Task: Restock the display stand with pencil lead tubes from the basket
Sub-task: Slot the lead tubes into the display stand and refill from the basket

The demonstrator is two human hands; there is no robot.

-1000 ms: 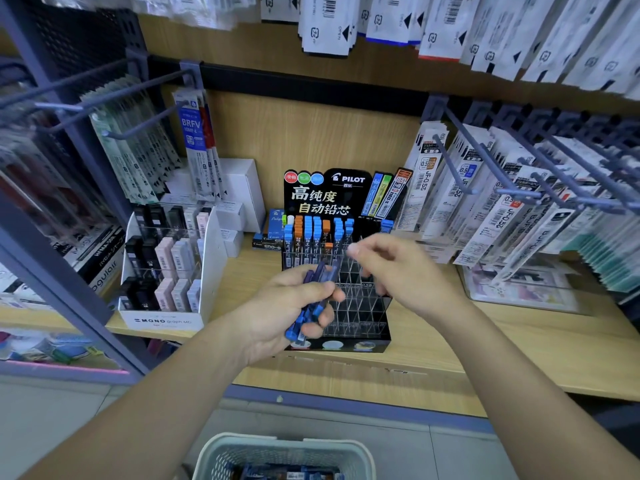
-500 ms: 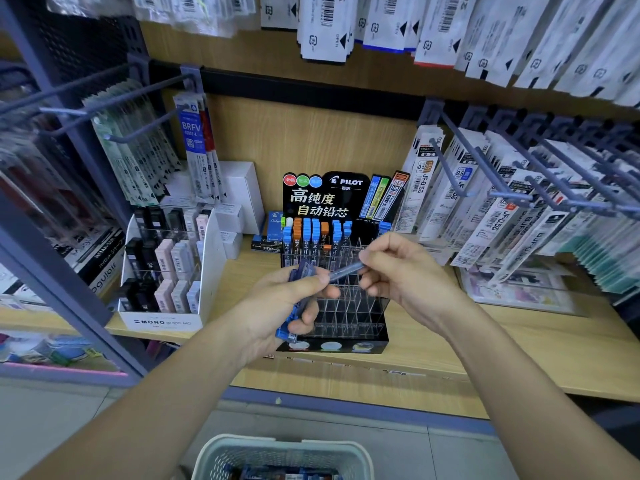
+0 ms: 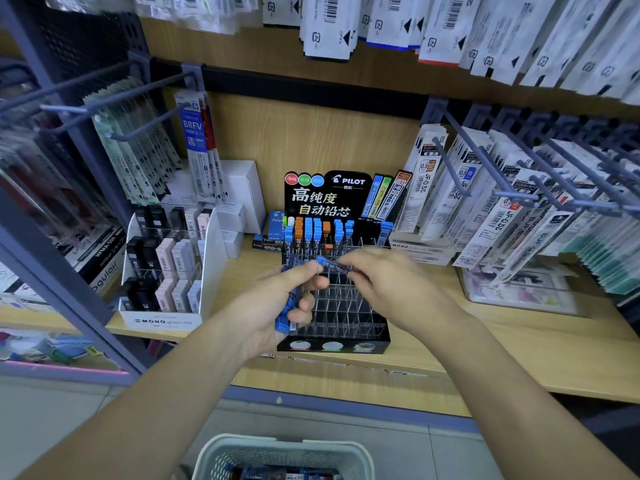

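Well off to the left of the left grip, a white MONO display box [image 3: 166,320] sits on the wooden shelf [image 3: 519,344], filled with rows of black, pink and grey cases. Above it, BRFV refill packs [image 3: 195,140] hang from a hook. The left grip [image 3: 273,306] has its fingers curled round a bundle of pencil lead tubes [image 3: 284,322]. The bundle stands roughly upright in the palm, with the thumb laid across its upper part. Just to the right of that thumb is a single tube [image 3: 330,265] with a blue cap. It lies nearly level between the two grips and is pinched at its right end by the fingertips of the right grip [image 3: 391,285]. That grip is motion-blurred, so the exact finger placement cannot be made out. Behind and below both grips is the display stand [image 3: 377,342], a black PILOT unit with clear compartments. The front rows hold nothing, and the back rows hold stocked tubes [image 3: 311,233] with blue and orange caps. Right of the right grip, hanging refill packs [image 3: 485,202] crowd a row of hooks. Below both grips, near the bottom edge, the pale basket [image 3: 214,448] sits on the floor with more tubes inside.
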